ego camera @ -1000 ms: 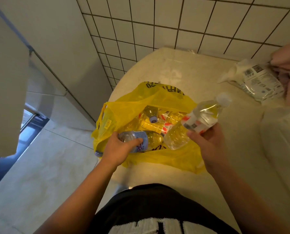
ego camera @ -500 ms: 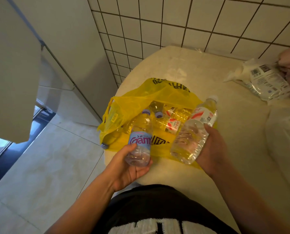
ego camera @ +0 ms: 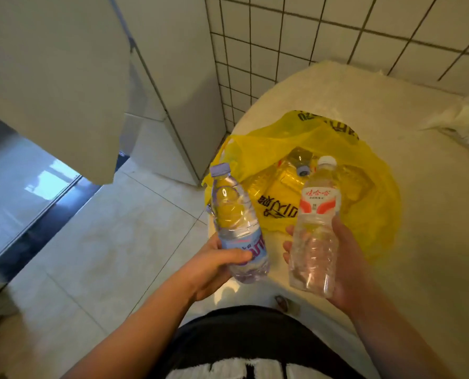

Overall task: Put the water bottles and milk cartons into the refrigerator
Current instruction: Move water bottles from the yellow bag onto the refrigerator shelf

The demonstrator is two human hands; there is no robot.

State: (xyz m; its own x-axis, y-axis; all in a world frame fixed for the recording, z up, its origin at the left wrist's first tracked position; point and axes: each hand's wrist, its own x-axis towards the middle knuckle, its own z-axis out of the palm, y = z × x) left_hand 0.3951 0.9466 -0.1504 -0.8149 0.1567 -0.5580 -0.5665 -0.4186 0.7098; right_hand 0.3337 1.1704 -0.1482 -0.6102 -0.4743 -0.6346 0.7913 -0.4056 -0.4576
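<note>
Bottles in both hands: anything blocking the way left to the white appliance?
Nothing visible. The left hand grips the purple-capped bottle, the right hand the white-capped bottle, both out of the yellow bag. Only bare floor tile lies toward the white appliance; its interior is not in view.

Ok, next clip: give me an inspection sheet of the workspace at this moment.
Surface: pale counter, bearing a bag and a packet.
Job's things: purple-capped bottle in the left hand; white-capped bottle with a red label in the right hand; more bottles lie in the yellow bag; no milk cartons clearly seen.
Clutter: white packet at the counter's right edge.
Grippers: each hand grips one bottle, both upright.
Cables: nothing seen.
Surroundings: tiled wall, tiled floor, white appliance at left.
</note>
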